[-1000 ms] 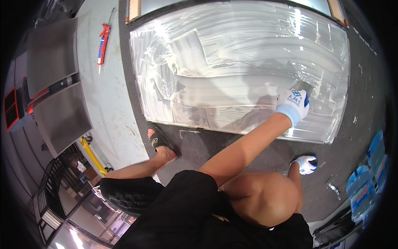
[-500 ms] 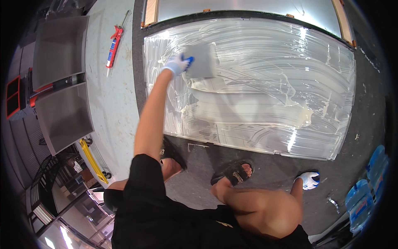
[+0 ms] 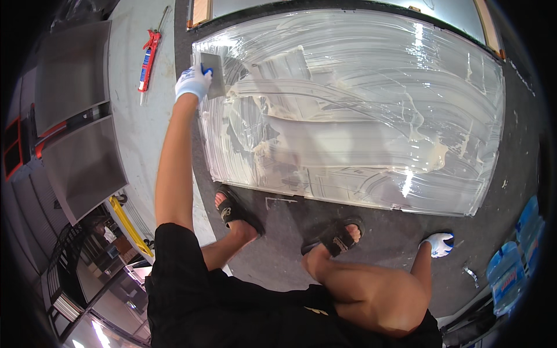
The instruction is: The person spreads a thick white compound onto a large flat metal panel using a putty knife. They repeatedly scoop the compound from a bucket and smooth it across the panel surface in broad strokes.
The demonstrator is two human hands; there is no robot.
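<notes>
My left hand [image 3: 194, 81], in a white and blue glove, is closed around a flat grey rectangular spreader [image 3: 213, 75]. Its blade rests on the top-left part of a large pale panel [image 3: 348, 110] lying on the floor. Streaks of creamy, wet-looking paste cover the panel, with thicker ridges near its middle left and right. My right hand [image 3: 439, 245], gloved alike, is set down on the dark floor just off the panel's near right corner, beside my bent knee. Its fingers look spread against the floor, with nothing seen in them.
Left of the panel lies a red caulking gun [image 3: 148, 61] on a light floor strip. Two grey panels [image 3: 81, 168] stand further left, near a yellow frame [image 3: 130, 226]. Another framed panel [image 3: 342, 4] adjoins the far edge. Blue clear bottles [image 3: 505, 275] are at right.
My left hand has drawn the spreader leftward, from the panel's upper left area to near its left edge. A bare-looking streaked patch shows behind it. My right hand stays on the floor.
</notes>
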